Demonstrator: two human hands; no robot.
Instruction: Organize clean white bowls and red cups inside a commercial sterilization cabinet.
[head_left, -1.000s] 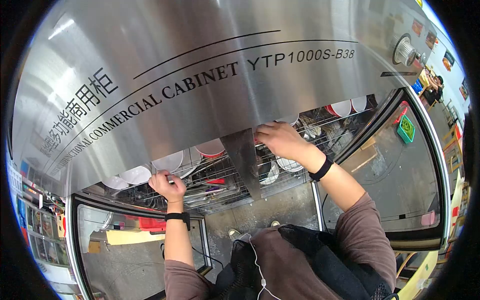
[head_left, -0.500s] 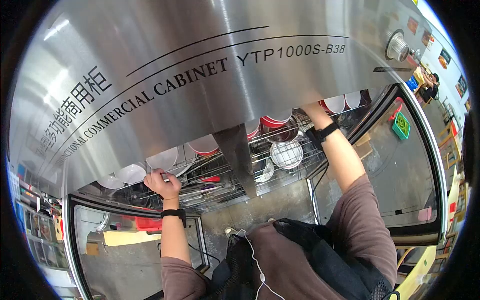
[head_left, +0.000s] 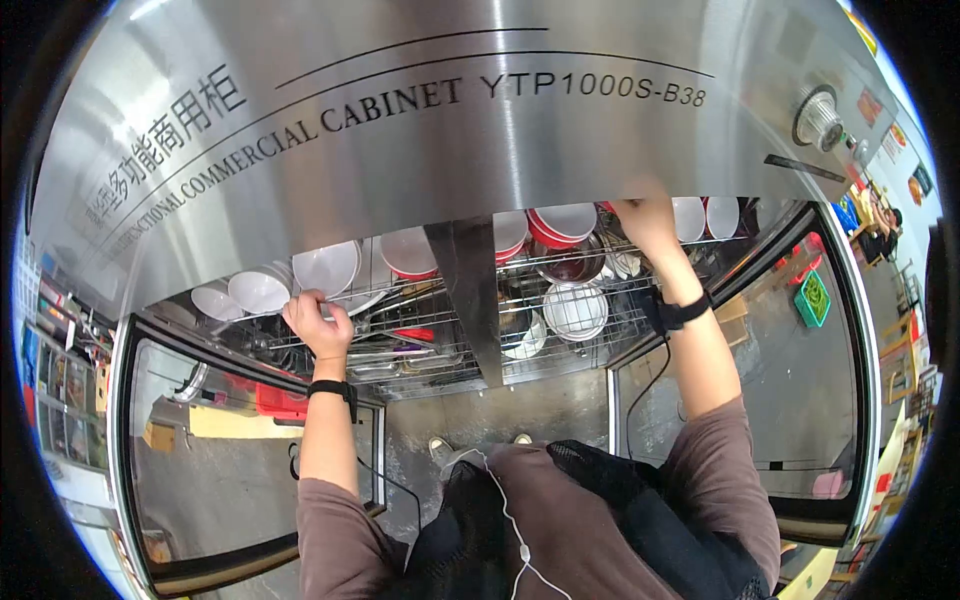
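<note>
My left hand [head_left: 318, 325] is closed around the front edge of the upper wire rack [head_left: 400, 288], beside a white bowl [head_left: 258, 292]. Another white bowl [head_left: 327, 266] leans just behind it. My right hand [head_left: 648, 222] reaches in at the right half of the cabinet [head_left: 400, 170], under its steel front panel. Its fingers are mostly hidden, so their grip does not show. Close by are stacked red-and-white bowls [head_left: 565, 222] on one side and a white bowl [head_left: 688, 218] on the other. A brown-red pot [head_left: 572, 262] sits below the stack.
A dark centre post [head_left: 465, 300] divides the cabinet. White plates [head_left: 575, 312] and a red-handled utensil [head_left: 412, 334] lie on the lower rack. Glass doors stand swung out at left [head_left: 230, 460] and right [head_left: 770, 400]. A green basket [head_left: 812, 298] shows beyond the right door.
My right hand has drawn partly out from under the panel and shows more. My left hand keeps its hold on the rack. The whole view has shifted a little.
</note>
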